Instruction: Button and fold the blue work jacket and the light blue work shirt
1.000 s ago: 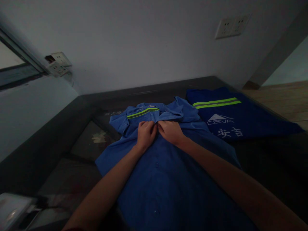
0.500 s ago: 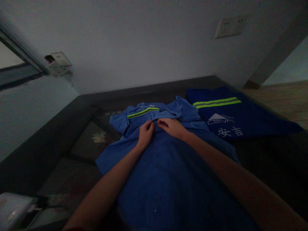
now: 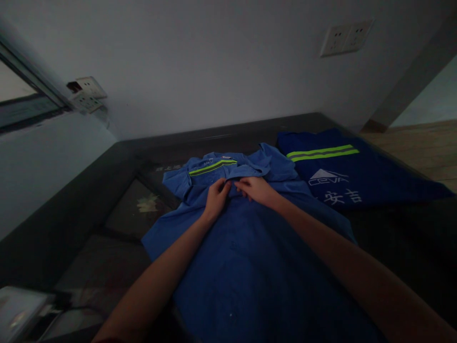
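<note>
A blue polo shirt (image 3: 250, 267) lies front up on a dark table (image 3: 107, 190), its collar with a lime stripe at the far end. My left hand (image 3: 215, 198) and my right hand (image 3: 256, 189) meet at the top of the placket, just below the collar. Both hands have their fingers curled, pinching the shirt fabric between them. Both forearms reach over the shirt's body.
A darker blue garment (image 3: 342, 171) with lime stripes and white lettering lies flat to the right of the shirt. Wall sockets (image 3: 344, 38) sit on the back wall and more sockets (image 3: 85, 95) on the left. A pale object (image 3: 17, 314) lies at the near left corner.
Both hands have shifted a little up the placket toward the collar and their fingers have loosened from tight fists into pinches. The shirt has stayed in place.
</note>
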`<state>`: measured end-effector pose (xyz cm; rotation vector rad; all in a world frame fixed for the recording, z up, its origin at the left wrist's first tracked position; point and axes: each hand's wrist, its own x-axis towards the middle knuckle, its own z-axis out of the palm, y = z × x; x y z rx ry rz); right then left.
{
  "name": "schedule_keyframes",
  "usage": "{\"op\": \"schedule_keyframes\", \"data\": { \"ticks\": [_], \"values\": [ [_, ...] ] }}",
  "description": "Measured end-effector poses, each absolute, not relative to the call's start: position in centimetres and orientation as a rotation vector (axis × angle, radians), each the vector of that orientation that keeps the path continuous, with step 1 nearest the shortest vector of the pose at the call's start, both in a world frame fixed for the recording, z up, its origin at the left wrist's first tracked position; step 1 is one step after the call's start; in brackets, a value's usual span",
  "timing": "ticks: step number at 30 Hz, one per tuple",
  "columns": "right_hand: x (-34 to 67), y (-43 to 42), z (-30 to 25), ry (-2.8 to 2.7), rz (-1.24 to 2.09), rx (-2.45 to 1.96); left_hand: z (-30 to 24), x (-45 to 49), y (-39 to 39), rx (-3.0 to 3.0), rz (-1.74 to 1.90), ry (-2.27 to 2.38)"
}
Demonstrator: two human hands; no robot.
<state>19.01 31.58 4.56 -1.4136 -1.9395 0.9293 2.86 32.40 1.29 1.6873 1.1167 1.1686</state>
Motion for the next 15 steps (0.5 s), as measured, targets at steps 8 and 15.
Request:
{"op": "schedule_keyframes", "data": {
  "ticks": [8, 15],
  "values": [
    [18.6, 31.7, 4.2, -1.595, 1.092, -1.292, 1.8, 3.3, 31.7, 1.727, 1.171, 1.122],
    [18.6, 31.5, 4.5, -1.632, 1.086, -1.313, 3.7, 2.8, 32.2, 1.876, 0.941, 1.237]
  ]
}}
